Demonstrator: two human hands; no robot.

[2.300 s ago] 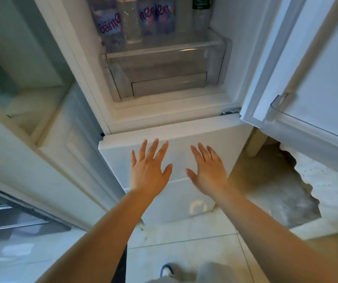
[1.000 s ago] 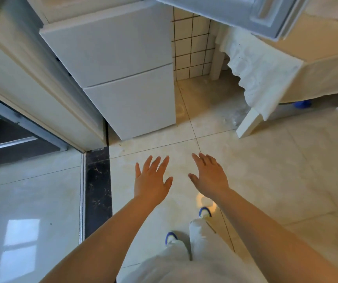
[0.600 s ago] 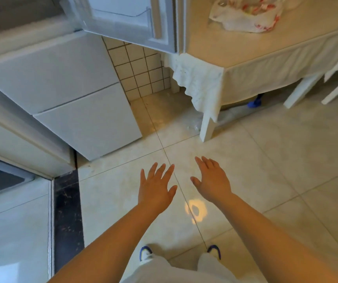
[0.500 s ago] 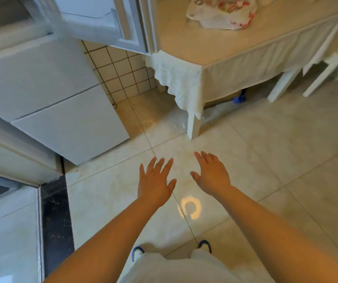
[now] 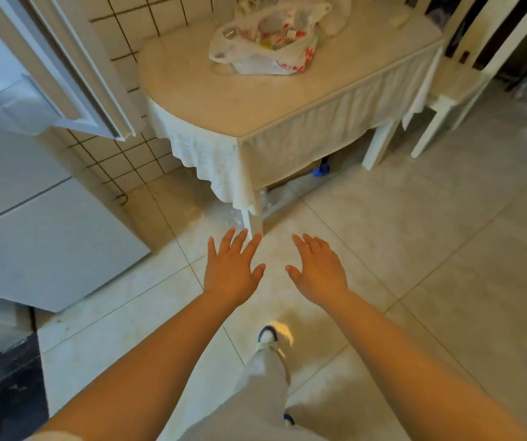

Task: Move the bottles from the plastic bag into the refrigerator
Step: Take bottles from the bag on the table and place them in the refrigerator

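- Both hands, left hand and right hand, hover spread, palms down, empty, over the pale floor tiles.
- Crumpled white plastic bag with red print sits on the cloth-covered table, ahead and well apart.
- Right hand looks slightly nearer.
- White refrigerator door stands open, left.

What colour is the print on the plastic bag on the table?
Red print on the thin white plastic bag, clearest in the head view.
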